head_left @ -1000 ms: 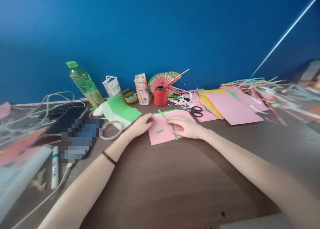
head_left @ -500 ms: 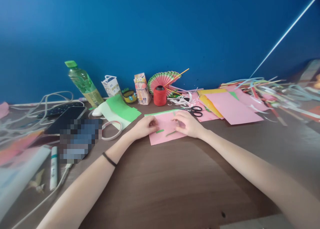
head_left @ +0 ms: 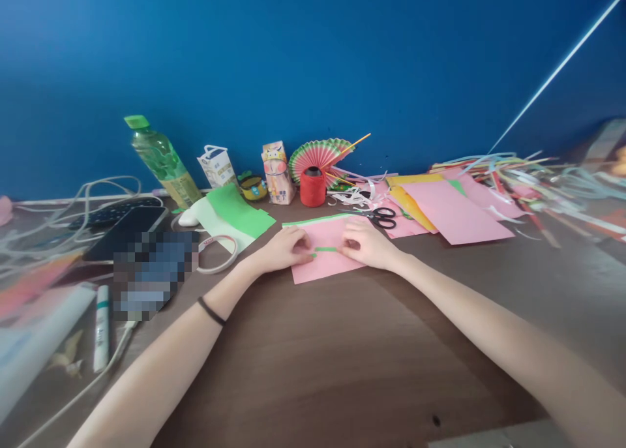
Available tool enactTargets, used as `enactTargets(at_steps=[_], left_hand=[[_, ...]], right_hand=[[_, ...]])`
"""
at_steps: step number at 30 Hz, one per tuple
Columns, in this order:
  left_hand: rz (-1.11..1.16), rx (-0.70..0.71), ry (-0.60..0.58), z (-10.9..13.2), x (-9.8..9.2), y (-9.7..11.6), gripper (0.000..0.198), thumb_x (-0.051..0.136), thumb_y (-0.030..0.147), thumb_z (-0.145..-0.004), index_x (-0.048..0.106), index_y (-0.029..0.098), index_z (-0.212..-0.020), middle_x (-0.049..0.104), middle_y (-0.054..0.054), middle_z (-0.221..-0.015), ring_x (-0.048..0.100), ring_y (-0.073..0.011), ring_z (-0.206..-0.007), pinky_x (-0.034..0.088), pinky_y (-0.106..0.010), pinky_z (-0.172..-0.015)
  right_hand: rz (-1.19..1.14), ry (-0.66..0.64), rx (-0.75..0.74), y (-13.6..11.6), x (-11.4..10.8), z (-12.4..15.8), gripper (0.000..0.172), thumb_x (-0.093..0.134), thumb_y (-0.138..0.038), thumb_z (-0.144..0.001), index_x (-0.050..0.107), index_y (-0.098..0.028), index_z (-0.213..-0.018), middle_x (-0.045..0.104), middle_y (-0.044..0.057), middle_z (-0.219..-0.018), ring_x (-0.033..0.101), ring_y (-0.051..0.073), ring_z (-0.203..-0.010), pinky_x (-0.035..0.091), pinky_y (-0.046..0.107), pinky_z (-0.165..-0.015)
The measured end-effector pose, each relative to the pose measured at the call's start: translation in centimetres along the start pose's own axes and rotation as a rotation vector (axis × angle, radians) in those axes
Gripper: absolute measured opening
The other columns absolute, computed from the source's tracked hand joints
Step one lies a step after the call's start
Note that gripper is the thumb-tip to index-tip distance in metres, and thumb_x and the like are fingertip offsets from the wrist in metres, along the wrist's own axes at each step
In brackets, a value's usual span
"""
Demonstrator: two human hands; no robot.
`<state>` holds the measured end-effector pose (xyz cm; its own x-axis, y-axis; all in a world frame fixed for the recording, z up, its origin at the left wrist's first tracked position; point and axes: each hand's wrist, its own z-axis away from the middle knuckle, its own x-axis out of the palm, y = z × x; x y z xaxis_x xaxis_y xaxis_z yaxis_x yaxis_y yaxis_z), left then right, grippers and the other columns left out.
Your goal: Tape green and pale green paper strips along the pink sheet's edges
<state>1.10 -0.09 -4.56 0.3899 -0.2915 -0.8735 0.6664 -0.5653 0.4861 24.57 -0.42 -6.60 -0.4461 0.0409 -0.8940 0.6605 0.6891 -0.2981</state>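
Observation:
A pink paper sheet (head_left: 323, 268) lies flat on the brown table (head_left: 342, 363). Over it, my left hand (head_left: 285, 247) and my right hand (head_left: 366, 242) pinch the two ends of a short green paper strip (head_left: 325, 249), stretched level between the fingertips. A thin green edge of another sheet (head_left: 313, 221) shows along the pink sheet's far side. Black-handled scissors (head_left: 383, 217) lie just beyond my right hand.
A tape roll (head_left: 218, 253), green and white sheets (head_left: 235, 214), a phone, cables and a glue stick (head_left: 102, 327) crowd the left. A green bottle (head_left: 161, 159), small cartons, a red thread spool (head_left: 313, 187) and a paper fan stand at the wall. Pink and yellow sheets (head_left: 450, 213) and paper strips spread right.
A second ago a long green strip lay across the pink sheet under my right hand. Now my two hands hold a short green strip stretched between them, closer together.

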Motion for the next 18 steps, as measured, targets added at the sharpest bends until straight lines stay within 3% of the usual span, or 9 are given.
enactTargets(at_steps=[3, 7, 11, 18], left_hand=[[0.022, 0.009, -0.02, 0.1, -0.3, 0.0, 0.019, 0.056, 0.036, -0.071, 0.051, 0.018, -0.077, 0.056, -0.002, -0.087, 0.048, -0.0195, -0.088, 0.035, -0.031, -0.081], [0.042, -0.004, -0.018, 0.2, -0.5, 0.1, 0.019, 0.056, 0.035, -0.072, 0.054, 0.018, -0.079, 0.056, -0.003, -0.089, 0.048, -0.0196, -0.089, 0.037, -0.03, -0.08], [0.091, 0.046, -0.017, 0.2, -0.6, 0.2, 0.01, 0.049, 0.026, -0.077, 0.055, 0.018, -0.077, 0.059, -0.003, -0.086, 0.051, -0.017, -0.085, 0.038, -0.029, -0.079], [0.135, 0.033, -0.005, 0.1, -0.5, 0.0, 0.007, 0.05, 0.02, -0.075, 0.056, 0.017, -0.078, 0.06, -0.003, -0.082, 0.052, -0.0155, -0.079, 0.041, -0.028, -0.074]], right_hand=[[-0.006, 0.045, 0.035, 0.3, -0.2, 0.0, 0.021, 0.058, -0.026, -0.075, 0.048, -0.018, -0.058, 0.047, 0.002, -0.067, 0.044, 0.018, -0.073, 0.036, 0.031, -0.07], [-0.016, 0.123, 0.107, 0.3, -0.3, 0.1, 0.008, 0.062, -0.026, -0.072, 0.058, -0.019, -0.074, 0.053, 0.005, -0.081, 0.047, 0.021, -0.082, 0.038, 0.034, -0.075], [0.007, 0.197, 0.006, -0.3, 0.0, 0.1, 0.01, 0.059, -0.026, -0.078, 0.062, -0.021, -0.085, 0.059, 0.006, -0.093, 0.048, 0.023, -0.092, 0.037, 0.039, -0.083], [0.037, 0.094, -0.162, -1.5, 0.6, 0.3, 0.03, 0.038, -0.022, -0.09, 0.063, -0.023, -0.108, 0.064, 0.006, -0.104, 0.052, 0.02, -0.098, 0.036, 0.041, -0.091]])
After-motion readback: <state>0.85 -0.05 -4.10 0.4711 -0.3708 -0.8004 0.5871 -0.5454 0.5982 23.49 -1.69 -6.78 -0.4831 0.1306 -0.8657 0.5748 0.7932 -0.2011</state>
